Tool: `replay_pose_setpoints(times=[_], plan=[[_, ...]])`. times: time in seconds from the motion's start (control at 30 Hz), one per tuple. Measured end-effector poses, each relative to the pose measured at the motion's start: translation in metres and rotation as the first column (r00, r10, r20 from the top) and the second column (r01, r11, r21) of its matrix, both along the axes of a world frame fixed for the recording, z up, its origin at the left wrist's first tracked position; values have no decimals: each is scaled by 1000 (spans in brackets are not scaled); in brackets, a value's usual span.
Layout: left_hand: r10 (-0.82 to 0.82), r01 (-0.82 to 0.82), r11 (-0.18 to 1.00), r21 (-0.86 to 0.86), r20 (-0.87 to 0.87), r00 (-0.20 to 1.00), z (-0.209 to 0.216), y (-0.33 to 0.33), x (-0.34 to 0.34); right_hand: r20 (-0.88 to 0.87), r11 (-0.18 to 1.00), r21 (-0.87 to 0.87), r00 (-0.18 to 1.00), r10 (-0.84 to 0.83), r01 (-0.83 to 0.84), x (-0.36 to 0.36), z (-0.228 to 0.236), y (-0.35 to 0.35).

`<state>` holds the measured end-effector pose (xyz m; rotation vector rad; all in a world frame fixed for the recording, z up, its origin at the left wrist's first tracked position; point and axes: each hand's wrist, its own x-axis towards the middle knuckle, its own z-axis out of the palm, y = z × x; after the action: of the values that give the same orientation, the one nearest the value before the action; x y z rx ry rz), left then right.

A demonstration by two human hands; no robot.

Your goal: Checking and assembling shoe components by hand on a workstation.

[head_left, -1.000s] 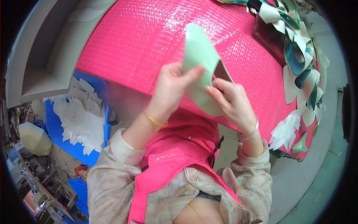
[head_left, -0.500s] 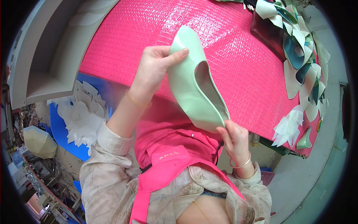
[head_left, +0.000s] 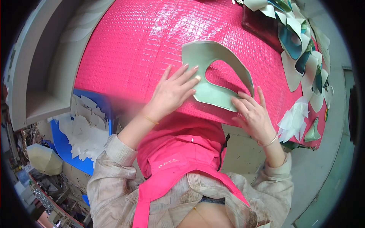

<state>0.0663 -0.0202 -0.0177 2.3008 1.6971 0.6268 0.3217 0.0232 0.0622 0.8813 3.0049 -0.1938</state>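
Note:
A mint-green shoe upper (head_left: 216, 93) with an oval opening lies on the pink textured table cover (head_left: 125, 49). Its far side curls up from the cover and shows a duller face. My left hand (head_left: 174, 88) rests on the upper's left part, fingers stretched out and spread. At its lower right end, the fingertips of my right hand (head_left: 255, 117) touch the edge, with the fingers apart. Neither hand grips it.
More green and white uppers (head_left: 294, 41) are heaped along the right table edge, beside a dark red box (head_left: 262, 26). Nearer are white leaf-shaped sheets (head_left: 294, 121) and a small green piece (head_left: 312, 132). Left stand a grey open-fronted box (head_left: 47, 93) and a blue bin (head_left: 62, 146) holding white scraps.
The upper has come down from the air onto the table and has been opened out flatter. Both hands have let go of their pinch, and their fingers have spread.

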Motion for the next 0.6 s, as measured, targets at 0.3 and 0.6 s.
replay_pose_setpoints(times=[0.3, 0.6], plan=[[36, -38, 999, -13, -97, 995, 7, 2, 11, 213, 969, 203, 972, 96, -140, 3, -1, -14], [-160, 157, 987, 34, 127, 979, 21, 2, 24, 115, 997, 65, 993, 41, -49, 27, 0, 6]])
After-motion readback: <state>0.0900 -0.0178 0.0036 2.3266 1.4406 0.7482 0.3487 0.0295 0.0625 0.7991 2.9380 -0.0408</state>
